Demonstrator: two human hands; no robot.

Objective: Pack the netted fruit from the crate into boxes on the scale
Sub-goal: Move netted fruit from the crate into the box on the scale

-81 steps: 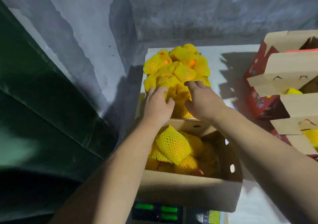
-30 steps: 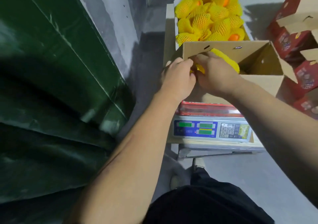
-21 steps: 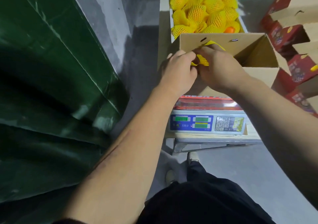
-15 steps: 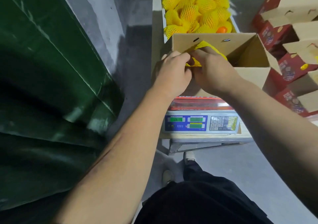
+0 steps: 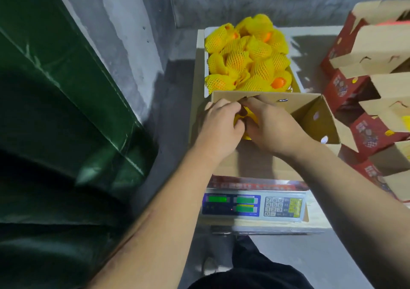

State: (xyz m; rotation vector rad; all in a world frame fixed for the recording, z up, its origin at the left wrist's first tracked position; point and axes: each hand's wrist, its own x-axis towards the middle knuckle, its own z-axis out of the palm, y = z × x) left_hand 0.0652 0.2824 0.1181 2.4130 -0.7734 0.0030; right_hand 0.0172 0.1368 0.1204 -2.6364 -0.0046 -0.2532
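both hands, left hand (image 5: 218,125) and right hand (image 5: 271,125), grip a yellow netted fruit (image 5: 248,120) inside the open cardboard box (image 5: 310,111) on the scale (image 5: 254,205); the far crate (image 5: 206,89) holds more netted fruit (image 5: 246,55).

**Supports and what rests on them**

Pale wooden bench top (image 5: 315,220) carries a grey electronic scale with green displays and keypad (image 5: 253,205). An open brown cardboard box (image 5: 310,109) sits on the scale. Behind, a white surface (image 5: 310,31) bears the white crate of yellow-netted fruit (image 5: 246,55) and stacked red-and-tan cartons (image 5: 363,97).
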